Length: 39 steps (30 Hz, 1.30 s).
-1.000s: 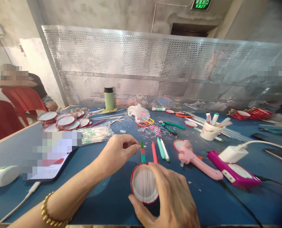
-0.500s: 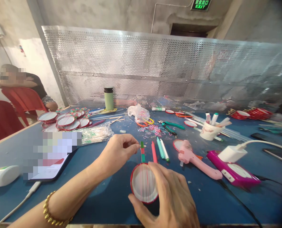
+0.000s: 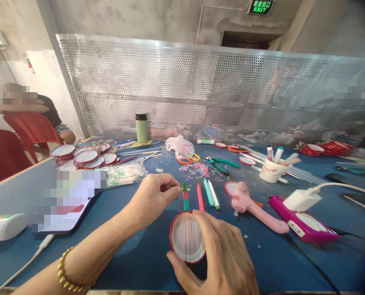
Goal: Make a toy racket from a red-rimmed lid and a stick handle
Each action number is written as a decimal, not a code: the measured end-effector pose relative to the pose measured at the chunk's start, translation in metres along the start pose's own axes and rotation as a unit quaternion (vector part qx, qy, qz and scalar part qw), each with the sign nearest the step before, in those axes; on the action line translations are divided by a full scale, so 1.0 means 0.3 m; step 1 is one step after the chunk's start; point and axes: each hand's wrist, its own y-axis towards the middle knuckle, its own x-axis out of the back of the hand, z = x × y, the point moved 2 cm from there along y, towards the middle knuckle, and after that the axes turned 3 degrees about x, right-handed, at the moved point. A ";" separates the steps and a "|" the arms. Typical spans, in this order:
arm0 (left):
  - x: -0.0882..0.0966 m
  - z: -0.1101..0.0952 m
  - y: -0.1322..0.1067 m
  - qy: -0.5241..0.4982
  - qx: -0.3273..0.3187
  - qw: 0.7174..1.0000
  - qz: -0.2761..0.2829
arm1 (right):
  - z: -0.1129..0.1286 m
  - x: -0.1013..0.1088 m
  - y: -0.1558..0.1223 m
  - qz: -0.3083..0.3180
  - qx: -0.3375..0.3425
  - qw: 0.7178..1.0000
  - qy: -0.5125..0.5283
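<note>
My right hand [image 3: 224, 254] curls around a round red-rimmed lid with a white face [image 3: 185, 237], holding it on the blue table [image 3: 133, 262]; a thin red thread runs across the face. My left hand [image 3: 153, 196] is pinched shut just above the lid, its fingertips on a small pale stick end beside a green and red marker [image 3: 185, 196]. A gold bead bracelet [image 3: 68, 278] circles my left wrist. A red marker [image 3: 200, 196] and two teal ones [image 3: 210, 192] lie just beyond the lid.
A pink glue gun [image 3: 253, 207], a magenta device with a white charger [image 3: 302, 215], a paper cup of pens [image 3: 273, 169], pliers [image 3: 219, 163], red-rimmed lids [image 3: 84, 155], a phone [image 3: 66, 213] and a green bottle [image 3: 141, 128] lie about. Another person [image 3: 44, 112] sits at the far left.
</note>
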 end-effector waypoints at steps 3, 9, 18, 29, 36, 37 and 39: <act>-0.001 -0.004 0.000 -0.004 0.003 1.000 -0.001 | 0.000 0.000 0.001 0.003 0.002 1.000 0.000; 0.015 0.009 0.006 -0.018 0.000 1.000 -0.007 | -0.006 0.003 0.005 0.000 -0.005 1.000 -0.005; 0.007 0.012 0.002 -0.103 0.035 0.993 0.047 | -0.008 0.014 0.017 0.001 0.001 1.000 -0.018; -0.014 0.021 -0.006 -0.238 0.078 0.963 0.103 | 0.010 0.012 0.021 0.000 0.009 1.000 -0.011; -0.018 0.021 -0.005 -0.265 0.081 0.956 0.098 | 0.011 0.009 0.023 -0.003 0.005 1.000 -0.004; -0.019 0.022 -0.004 -0.266 0.082 0.956 0.096 | 0.012 0.008 0.023 -0.003 0.004 1.000 -0.003; -0.019 0.023 -0.004 -0.267 0.081 0.956 0.093 | 0.013 0.007 0.024 -0.005 0.005 1.000 -0.003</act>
